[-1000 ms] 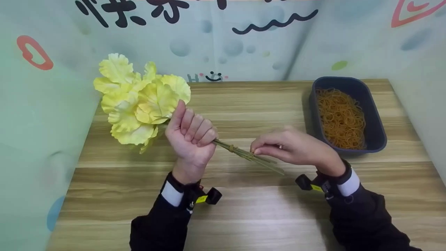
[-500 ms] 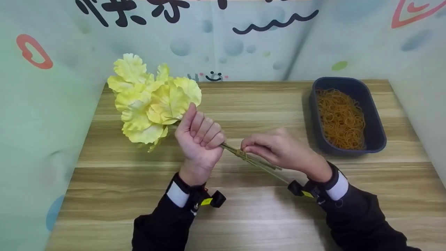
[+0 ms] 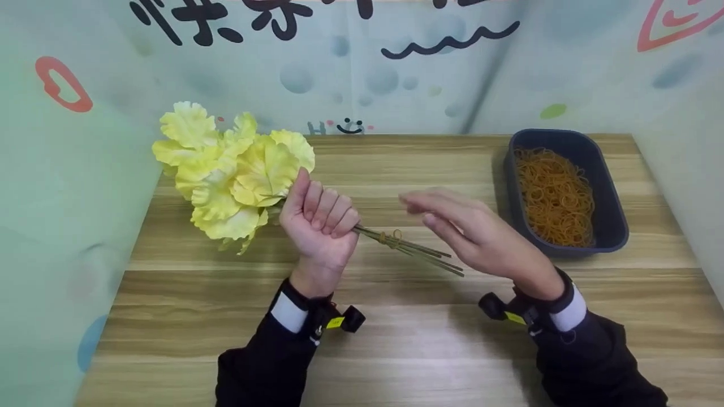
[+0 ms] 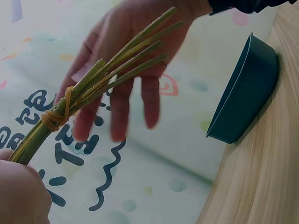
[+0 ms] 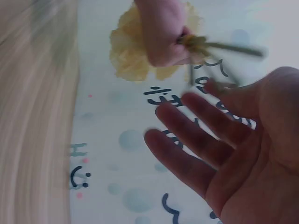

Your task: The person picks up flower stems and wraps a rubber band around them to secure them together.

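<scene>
My left hand (image 3: 321, 229) grips a bunch of yellow artificial flowers (image 3: 226, 175) by the stems, just below the blooms. The thin green stems (image 3: 424, 251) stick out to the right of the fist and fan apart at their cut ends. A rubber band (image 4: 55, 119) is wound round the stems close to the fist, with a small loop standing off it. My right hand (image 3: 475, 232) is held beside the stem ends, fingers extended, holding nothing. In the right wrist view its fingers (image 5: 187, 135) are spread apart, with the stems blurred beyond them.
A dark blue plastic tub (image 3: 613, 209) stands at the back right of the wooden table (image 3: 407, 350), with a heap of rubber bands (image 3: 554, 198) inside. A printed backdrop (image 3: 362, 68) rises behind the table and along both sides.
My right fingers, which pinched the rubber band on the stems, have let go, straightened and moved up and right. The bouquet shifted right, then back left, in my left hand.
</scene>
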`<state>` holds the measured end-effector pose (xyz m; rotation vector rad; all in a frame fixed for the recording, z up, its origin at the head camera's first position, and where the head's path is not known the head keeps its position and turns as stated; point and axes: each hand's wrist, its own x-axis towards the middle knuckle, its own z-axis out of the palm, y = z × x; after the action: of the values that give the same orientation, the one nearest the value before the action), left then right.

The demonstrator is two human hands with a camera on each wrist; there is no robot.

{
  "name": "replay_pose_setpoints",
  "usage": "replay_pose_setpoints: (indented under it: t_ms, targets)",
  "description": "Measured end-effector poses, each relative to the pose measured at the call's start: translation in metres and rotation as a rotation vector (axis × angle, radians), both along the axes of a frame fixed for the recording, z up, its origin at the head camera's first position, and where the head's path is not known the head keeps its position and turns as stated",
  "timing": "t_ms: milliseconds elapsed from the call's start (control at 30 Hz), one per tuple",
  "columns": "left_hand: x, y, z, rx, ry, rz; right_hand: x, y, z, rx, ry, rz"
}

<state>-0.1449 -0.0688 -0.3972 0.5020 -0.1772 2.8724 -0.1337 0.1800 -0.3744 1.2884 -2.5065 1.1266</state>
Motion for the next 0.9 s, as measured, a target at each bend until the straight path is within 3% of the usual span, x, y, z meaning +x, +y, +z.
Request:
replay_pose_setpoints:
  t_ms: [133,467,900]
  targets:
    - [-0.001,0.001,-0.001,-0.013,-0.018,0.014,0.013,-0.005,0.001,0.008,-0.069,-0.073]
    - [0.001,0.002,0.000,-0.065,-0.058,0.034,0.021,-0.027,-0.010,0.151,-0.228,-0.092]
    - [-0.001,0.003,0.002,-0.100,-0.104,0.040,0.020,-0.037,-0.017,0.275,-0.264,-0.109]
